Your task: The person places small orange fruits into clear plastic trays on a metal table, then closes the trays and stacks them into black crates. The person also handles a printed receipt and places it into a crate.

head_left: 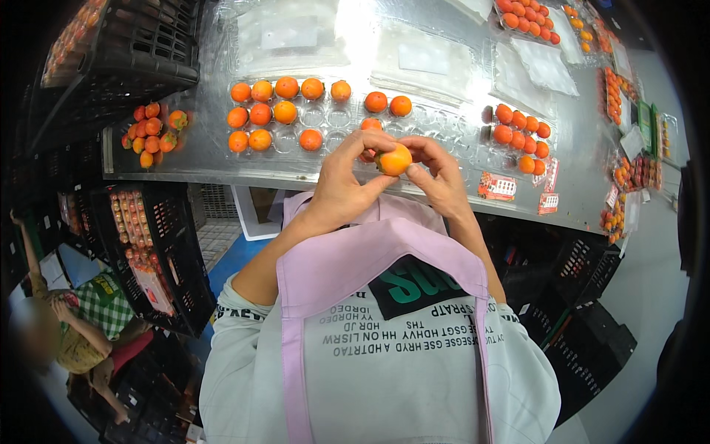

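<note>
Between my left hand (pixel 346 177) and my right hand (pixel 435 172) is an orange persimmon (pixel 395 160), with the fingertips of both hands on it. Behind my hands on the metal table lies a clear plastic tray (pixel 444 125) with a few persimmons in its left cups; my hands hide part of it. To its left, another clear tray (pixel 313 116) holds three rows of persimmons with some bare cups. Loose persimmons (pixel 152 129) are grouped at the table's left end. A third tray of persimmons (pixel 517 132) lies to the right.
Black plastic crates (pixel 161 39) stand at the left, one with packed fruit below the table edge. Printed cards (pixel 497 186) lie near the front edge. Stacked clear lids (pixel 424 58) lie at the back. A person (pixel 83 333) is at lower left; more crates (pixel 582 266) stand lower right.
</note>
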The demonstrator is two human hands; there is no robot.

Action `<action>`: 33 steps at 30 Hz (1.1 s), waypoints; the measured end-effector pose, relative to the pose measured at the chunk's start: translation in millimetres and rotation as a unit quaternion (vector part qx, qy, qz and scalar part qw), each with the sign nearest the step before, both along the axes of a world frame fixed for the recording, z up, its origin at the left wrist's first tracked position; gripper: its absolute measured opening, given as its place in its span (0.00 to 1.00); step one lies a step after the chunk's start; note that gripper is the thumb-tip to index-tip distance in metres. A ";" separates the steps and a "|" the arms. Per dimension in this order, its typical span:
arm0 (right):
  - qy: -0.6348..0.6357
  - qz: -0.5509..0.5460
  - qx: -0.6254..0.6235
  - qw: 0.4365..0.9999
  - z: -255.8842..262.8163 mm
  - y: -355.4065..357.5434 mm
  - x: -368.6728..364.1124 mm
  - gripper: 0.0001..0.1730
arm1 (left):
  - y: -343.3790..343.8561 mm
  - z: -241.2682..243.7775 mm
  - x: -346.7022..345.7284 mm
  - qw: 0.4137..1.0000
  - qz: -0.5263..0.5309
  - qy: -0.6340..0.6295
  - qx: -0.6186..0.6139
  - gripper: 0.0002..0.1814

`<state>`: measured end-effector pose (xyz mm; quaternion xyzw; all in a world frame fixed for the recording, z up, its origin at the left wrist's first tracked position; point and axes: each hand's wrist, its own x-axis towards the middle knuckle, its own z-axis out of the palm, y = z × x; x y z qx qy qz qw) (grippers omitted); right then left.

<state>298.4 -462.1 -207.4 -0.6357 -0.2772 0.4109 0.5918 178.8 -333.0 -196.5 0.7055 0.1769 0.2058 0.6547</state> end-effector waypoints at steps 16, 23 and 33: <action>-0.163 -0.027 0.018 0.986 0.2 9.0 -4.9 0.23 | 5.4 -21.0 -6.6 0.945 -0.059 0.040 -0.320 0.24; -0.195 0.006 0.029 0.980 0.3 9.3 -5.3 0.24 | 9.1 -14.7 -6.1 0.925 -0.059 0.062 -0.370 0.20; -0.108 0.000 -0.032 0.994 -1.3 18.9 -6.4 0.20 | 13.5 -20.1 -12.0 0.923 -0.036 0.045 -0.380 0.20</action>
